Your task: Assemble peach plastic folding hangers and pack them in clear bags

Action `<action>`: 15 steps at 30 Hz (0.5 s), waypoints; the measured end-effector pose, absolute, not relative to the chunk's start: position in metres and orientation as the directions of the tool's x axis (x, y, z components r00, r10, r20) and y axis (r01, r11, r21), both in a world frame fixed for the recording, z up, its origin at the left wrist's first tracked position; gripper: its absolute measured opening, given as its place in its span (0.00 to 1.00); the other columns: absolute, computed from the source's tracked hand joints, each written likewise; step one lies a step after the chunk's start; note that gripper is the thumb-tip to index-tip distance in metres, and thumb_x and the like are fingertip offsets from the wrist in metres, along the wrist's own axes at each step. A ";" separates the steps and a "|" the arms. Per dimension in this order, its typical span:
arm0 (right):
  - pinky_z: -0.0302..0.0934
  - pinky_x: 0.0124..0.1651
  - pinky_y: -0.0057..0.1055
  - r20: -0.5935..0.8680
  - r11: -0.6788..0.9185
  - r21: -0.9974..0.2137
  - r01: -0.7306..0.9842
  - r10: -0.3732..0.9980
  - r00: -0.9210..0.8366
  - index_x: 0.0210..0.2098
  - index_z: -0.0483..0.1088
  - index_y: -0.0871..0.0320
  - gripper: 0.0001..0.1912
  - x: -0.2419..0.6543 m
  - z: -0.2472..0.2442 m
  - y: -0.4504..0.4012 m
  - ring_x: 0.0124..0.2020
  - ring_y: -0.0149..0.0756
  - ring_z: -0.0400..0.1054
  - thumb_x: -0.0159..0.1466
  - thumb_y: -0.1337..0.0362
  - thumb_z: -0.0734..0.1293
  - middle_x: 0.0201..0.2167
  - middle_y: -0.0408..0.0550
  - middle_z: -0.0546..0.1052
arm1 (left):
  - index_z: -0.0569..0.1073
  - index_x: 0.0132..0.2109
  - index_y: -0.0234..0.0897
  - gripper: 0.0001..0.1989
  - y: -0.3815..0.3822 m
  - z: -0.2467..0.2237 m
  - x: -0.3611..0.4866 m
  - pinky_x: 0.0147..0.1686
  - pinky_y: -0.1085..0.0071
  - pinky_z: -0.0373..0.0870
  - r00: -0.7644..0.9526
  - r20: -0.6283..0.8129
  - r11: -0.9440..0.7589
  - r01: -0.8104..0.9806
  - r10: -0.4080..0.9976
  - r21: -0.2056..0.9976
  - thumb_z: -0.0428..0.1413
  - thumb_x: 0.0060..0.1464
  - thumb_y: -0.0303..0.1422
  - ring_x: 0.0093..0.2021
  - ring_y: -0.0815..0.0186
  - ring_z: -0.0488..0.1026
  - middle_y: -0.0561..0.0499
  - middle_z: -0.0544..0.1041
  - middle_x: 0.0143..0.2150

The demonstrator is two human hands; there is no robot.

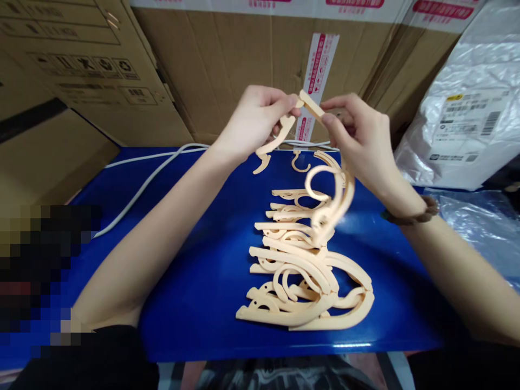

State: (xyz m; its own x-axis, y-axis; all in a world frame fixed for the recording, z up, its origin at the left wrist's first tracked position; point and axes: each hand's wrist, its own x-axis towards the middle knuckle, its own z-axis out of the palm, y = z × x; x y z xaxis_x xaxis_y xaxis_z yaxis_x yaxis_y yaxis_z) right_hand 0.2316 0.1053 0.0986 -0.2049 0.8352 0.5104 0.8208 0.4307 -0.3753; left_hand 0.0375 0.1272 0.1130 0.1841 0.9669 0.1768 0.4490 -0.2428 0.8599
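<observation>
Several beige folding clothes hangers lie in an overlapping row on the blue table. Above the row's far end, both hands are raised close together. My left hand is closed, its thumb and fingers pinching a beige hanger piece whose curved arm hangs below the fingers. My right hand is closed on a folding hanger; one end of it points up at my left fingertips, and its hook and folded arms dangle below, slightly blurred. Whether the two pieces are joined is hidden by my fingers.
Cardboard boxes stand along the table's back and left. At the right rest a white plastic parcel and a clear plastic bag. A white cable runs over the blue table. A loose hook lies beyond the hangers.
</observation>
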 end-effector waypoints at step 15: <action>0.65 0.41 0.34 0.341 0.413 -0.277 0.867 0.886 -0.314 0.37 0.71 0.59 0.15 0.244 0.108 0.115 0.30 0.36 0.72 0.75 0.67 0.56 0.27 0.48 0.76 | 0.69 0.59 0.39 0.15 0.126 0.090 0.055 0.49 0.69 0.68 0.338 0.323 -0.460 0.751 0.884 0.473 0.44 0.74 0.36 0.49 0.58 0.80 0.49 0.81 0.42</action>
State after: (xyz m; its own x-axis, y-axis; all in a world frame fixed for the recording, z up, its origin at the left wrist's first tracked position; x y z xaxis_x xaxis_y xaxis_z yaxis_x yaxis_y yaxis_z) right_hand 0.2438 0.1153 0.1083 -0.3135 0.8863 0.3409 0.8673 0.4134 -0.2771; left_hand 0.0546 0.1262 0.0903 0.3377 0.8842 0.3227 0.7514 -0.4597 0.4733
